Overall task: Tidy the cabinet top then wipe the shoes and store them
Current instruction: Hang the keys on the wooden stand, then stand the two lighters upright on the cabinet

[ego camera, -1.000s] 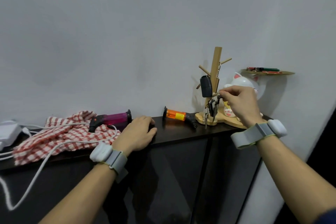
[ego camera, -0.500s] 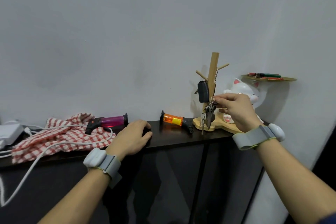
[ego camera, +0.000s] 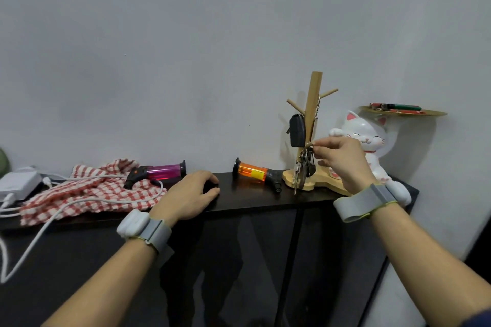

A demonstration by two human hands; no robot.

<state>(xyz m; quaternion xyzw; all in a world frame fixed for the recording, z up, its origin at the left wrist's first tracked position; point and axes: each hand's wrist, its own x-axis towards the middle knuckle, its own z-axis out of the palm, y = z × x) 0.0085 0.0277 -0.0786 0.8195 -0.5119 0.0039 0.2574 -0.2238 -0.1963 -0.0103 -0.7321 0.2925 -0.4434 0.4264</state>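
One key bunch (ego camera: 303,170), right hand (ego camera: 343,163) pinching, perhaps hooked

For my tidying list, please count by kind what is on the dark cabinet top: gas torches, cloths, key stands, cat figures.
Gas torches: 2 (pink torch, orange torch)
Checked cloth: 1
Wooden key stand: 1
Cat figure: 1
Total: 5

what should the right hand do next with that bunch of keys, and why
Probably slip the ring fully over the low peg, then let go. The right hand pinches the bunch of keys by its ring right at that peg on the wooden key stand, keys hanging down by its base. Whether the ring is already hooked is too small to tell.
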